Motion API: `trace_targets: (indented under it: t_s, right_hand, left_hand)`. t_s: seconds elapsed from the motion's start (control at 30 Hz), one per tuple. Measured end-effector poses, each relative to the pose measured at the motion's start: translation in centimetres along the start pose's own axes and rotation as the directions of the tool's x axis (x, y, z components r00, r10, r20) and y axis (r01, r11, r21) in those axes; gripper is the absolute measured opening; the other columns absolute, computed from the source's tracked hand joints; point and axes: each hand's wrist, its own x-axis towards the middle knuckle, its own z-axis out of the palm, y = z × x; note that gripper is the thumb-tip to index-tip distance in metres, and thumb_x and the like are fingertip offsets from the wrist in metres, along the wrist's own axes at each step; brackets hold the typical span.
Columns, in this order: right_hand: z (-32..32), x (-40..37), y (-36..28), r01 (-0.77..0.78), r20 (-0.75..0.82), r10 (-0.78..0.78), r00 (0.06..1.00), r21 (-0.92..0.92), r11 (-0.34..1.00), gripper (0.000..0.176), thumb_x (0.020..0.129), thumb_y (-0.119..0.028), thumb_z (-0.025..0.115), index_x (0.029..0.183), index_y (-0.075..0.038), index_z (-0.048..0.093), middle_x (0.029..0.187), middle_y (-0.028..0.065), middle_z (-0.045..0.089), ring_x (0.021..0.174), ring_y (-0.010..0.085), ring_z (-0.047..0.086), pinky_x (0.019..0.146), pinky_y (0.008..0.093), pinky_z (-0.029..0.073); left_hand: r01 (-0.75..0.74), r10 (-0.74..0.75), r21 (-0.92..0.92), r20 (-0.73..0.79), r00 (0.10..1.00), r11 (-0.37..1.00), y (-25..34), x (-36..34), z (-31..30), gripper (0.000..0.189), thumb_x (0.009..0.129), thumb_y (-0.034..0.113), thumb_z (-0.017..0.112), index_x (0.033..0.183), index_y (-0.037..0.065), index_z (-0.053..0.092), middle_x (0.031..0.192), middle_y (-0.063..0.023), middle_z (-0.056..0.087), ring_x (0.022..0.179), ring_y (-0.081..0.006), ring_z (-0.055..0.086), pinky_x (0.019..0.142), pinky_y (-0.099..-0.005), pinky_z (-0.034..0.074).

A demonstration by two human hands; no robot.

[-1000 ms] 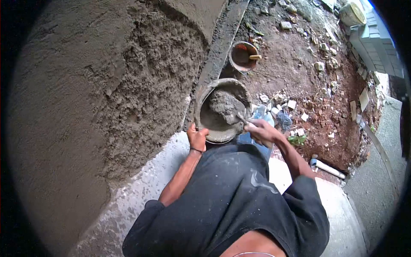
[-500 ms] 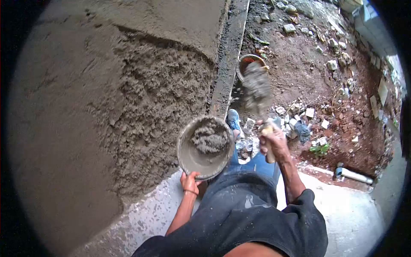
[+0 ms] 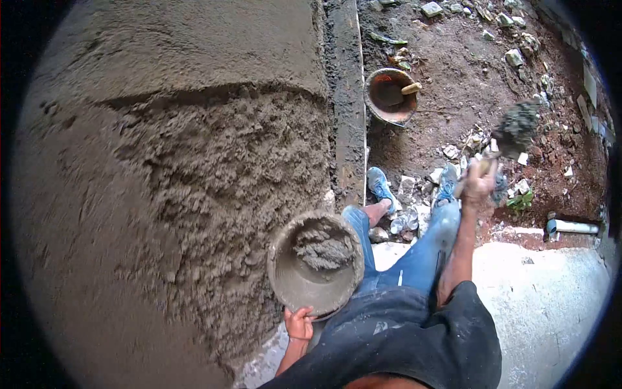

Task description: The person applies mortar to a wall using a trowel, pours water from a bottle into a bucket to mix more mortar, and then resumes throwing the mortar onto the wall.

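Observation:
My left hand (image 3: 299,323) is closed on the near rim of a round mortar bucket (image 3: 301,288), tilted against my lap. A lump of wet grey mortar (image 3: 324,249) sits inside toward its far side. Out to the right, my right hand (image 3: 478,184) is wrapped round the handle of a trowel (image 3: 516,128). Its blade points away over the dirt and looks wet and grey; motion blurs hand and tool. To the left spreads rough, lumpy wet mortar (image 3: 240,175), bordered by a smoother screeded layer (image 3: 194,52).
A board (image 3: 348,97) edges the mortar. Beyond it, on rubble-strewn soil, stands a second bucket (image 3: 396,118) with a wooden-handled tool (image 3: 411,88) inside. My shoes (image 3: 381,188) rest among stones. A white pipe (image 3: 573,226) lies at right, beside pale concrete (image 3: 538,292).
My right hand has swung the trowel outward to the right, away from the second bucket. My left hand still holds the mortar bucket. The view has shifted.

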Motion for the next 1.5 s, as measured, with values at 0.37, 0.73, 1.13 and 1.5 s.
trace_targets:
  t_s: [0.37,0.73,1.13,1.5]
  right_hand:
    - [24.8,-12.9,9.3,0.021,0.549,0.038,0.835,-0.102,0.995,0.023,0.073,-0.017,0.065,0.086,-0.003,0.052,0.060,0.0119,0.054,0.052,0.0212,0.054,0.048,0.0355,0.043]
    - [-4.1,-7.8,-13.6,0.630,0.809,0.542,0.225,-0.546,0.553,0.026,0.082,-0.026,0.056,0.096,-0.004,0.051,0.073,0.0248,0.057,0.068,0.0401,0.058,0.064,0.0458,0.046]
    - [-2.7,-5.5,-6.8,0.231,0.794,0.588,0.156,-0.608,0.760,0.032,0.080,-0.036,0.056,0.096,-0.009,0.059,0.082,0.0159,0.060,0.081,0.0282,0.054,0.088,0.0477,0.031]
    - [-1.1,-6.3,-9.4,-0.303,0.734,0.678,-0.043,-0.656,0.691,0.032,0.079,-0.029,0.063,0.098,-0.003,0.056,0.064,0.0012,0.051,0.048,0.0084,0.046,0.043,0.0233,0.036]
  left_hand:
    - [-0.018,0.070,0.296,-0.165,0.984,0.955,3.3,1.6,0.5,0.045,0.063,-0.010,0.055,0.104,0.002,0.043,0.087,-0.0102,0.058,0.064,-0.0186,0.058,0.048,-0.0271,0.047]
    - [-0.245,0.192,0.185,0.262,0.946,0.952,4.1,2.8,12.9,0.020,0.061,-0.008,0.057,0.076,0.005,0.055,0.069,0.0004,0.058,0.056,-0.0066,0.051,0.047,-0.0203,0.040]
    - [-0.294,0.262,0.029,0.372,0.890,0.955,0.4,4.6,20.8,0.023,0.060,-0.012,0.055,0.077,0.004,0.055,0.069,-0.0016,0.059,0.059,-0.0106,0.055,0.057,-0.0246,0.045]
    - [-0.125,0.107,0.050,0.266,0.958,0.991,1.3,7.7,20.4,0.034,0.060,-0.011,0.052,0.089,0.008,0.053,0.074,-0.0037,0.060,0.054,-0.0142,0.057,0.040,-0.0254,0.045]
